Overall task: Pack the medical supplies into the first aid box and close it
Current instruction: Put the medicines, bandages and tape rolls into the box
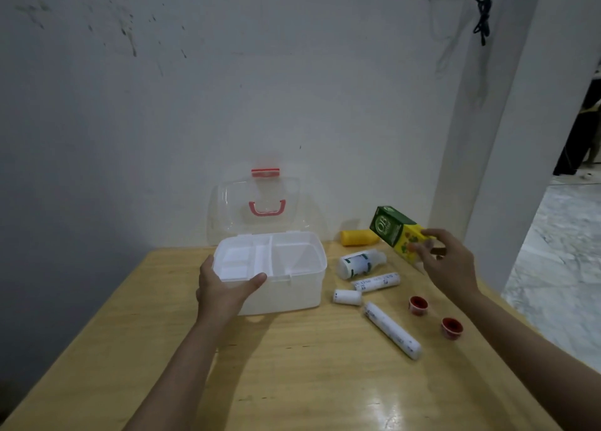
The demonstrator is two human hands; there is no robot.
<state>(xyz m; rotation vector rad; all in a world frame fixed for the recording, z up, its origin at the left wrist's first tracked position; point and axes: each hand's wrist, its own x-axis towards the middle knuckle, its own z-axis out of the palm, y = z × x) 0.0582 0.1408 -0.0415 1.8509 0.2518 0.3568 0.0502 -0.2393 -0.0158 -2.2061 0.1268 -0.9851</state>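
The white first aid box (292, 295) stands open on the wooden table, its clear lid (260, 202) with red handle leaning back against the wall. A white divided tray sits in its top. My left hand (221, 290) grips the box's front left corner. My right hand (445, 261) holds a green and yellow carton (393, 230) in the air, to the right of the box. On the table to the right of the box lie a white bottle (359, 263), a yellow bottle (356, 238), three white bandage rolls (392, 329) and two small red-lidded pots (418, 304).
The wooden table (292, 382) butts against a white wall at the back. Its right edge drops to a pale floor (559, 268) beyond a white pillar (487, 137). A black cable (483, 14) hangs on the wall above.
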